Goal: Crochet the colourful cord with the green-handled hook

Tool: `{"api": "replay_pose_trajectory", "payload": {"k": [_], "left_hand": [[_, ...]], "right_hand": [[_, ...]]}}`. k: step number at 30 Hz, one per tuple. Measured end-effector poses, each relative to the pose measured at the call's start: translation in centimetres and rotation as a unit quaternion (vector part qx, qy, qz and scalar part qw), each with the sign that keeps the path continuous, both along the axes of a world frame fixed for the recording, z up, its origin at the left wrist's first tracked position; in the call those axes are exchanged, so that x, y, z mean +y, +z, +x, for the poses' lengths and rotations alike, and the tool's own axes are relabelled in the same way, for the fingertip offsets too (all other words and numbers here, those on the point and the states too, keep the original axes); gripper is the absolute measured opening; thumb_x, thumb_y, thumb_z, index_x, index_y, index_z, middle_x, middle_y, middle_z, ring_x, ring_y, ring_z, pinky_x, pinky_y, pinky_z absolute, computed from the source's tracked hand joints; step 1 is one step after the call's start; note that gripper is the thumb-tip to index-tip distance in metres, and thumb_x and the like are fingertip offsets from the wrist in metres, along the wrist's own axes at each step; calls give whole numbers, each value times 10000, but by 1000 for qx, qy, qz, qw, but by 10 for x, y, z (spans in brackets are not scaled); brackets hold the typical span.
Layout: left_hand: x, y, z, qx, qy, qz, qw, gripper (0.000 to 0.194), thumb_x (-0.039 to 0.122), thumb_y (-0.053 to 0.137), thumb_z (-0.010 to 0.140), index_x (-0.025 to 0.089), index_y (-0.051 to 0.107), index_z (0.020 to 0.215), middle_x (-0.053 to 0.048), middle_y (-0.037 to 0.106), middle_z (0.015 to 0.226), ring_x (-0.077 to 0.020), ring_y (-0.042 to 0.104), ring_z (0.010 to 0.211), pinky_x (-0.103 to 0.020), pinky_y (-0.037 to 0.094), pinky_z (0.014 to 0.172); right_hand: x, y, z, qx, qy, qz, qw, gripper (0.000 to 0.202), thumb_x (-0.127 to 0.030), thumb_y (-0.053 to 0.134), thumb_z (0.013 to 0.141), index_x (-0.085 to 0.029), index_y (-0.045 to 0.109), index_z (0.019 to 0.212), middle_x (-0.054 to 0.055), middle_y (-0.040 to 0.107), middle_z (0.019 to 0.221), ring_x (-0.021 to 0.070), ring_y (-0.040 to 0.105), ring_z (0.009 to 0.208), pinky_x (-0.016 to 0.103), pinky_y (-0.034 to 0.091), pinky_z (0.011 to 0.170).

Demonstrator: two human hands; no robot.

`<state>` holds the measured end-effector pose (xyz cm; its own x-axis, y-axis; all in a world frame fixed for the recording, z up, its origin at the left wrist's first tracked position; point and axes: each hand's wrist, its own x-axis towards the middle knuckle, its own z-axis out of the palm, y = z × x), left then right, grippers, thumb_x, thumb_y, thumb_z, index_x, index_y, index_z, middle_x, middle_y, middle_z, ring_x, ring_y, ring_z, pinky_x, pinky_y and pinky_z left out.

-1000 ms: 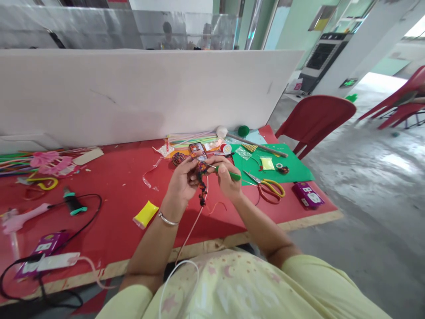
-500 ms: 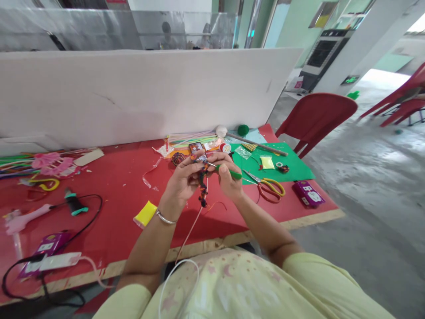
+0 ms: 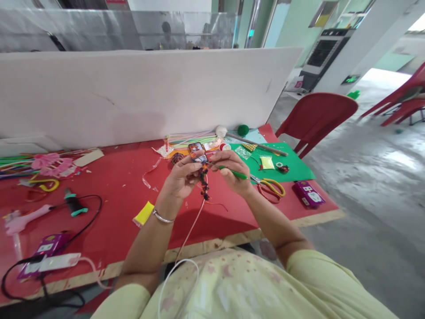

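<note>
The left hand (image 3: 181, 179) covers the upper part of the multicoloured yarn strip (image 3: 204, 188), and the metal tip of the green-handled crochet hook (image 3: 237, 174) is too small to follow, though it seems to meet the strip. The same hand hides part of the smartphone (image 3: 195, 147), whose screen is unreadable, and part of the yarn ball (image 3: 176, 157). The right hand (image 3: 235, 166) blocks the tips of the scissors (image 3: 275, 186). The picture's left edge cuts off the worktop (image 3: 116, 177) and the pipe cleaners (image 3: 15, 165) by its far edge; the right edge crops a farther red chair (image 3: 403, 99). A person (image 3: 167, 39) behind the clear sheet (image 3: 102, 31) is blurred.
</note>
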<state>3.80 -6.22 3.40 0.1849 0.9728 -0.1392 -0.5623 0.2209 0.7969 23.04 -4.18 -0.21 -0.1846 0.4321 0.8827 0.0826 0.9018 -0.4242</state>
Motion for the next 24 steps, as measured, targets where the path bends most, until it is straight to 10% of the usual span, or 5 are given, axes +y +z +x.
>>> {"api": "replay_pose_trajectory", "payload": {"k": [14,24], "left_hand": [[4,3,-7,83,-16,16,996,469,134,881,554,136,826,1020,3,677,670,-63,539,511,-162,341,430],[11,1,-7,85,-66,30,994,541,159,886,562,158,810,1097,17,656,670,-50,478,469,-162,276,384]], "right_hand": [[5,24,36,-220,24,45,974,246,-315,816,882,-269,782,1121,76,800,1176,239,774,1075,394,653,960],[2,33,46,-171,112,-14,979,185,-280,723,956,-255,798,1122,82,800,1124,222,758,1062,405,625,964]]}}
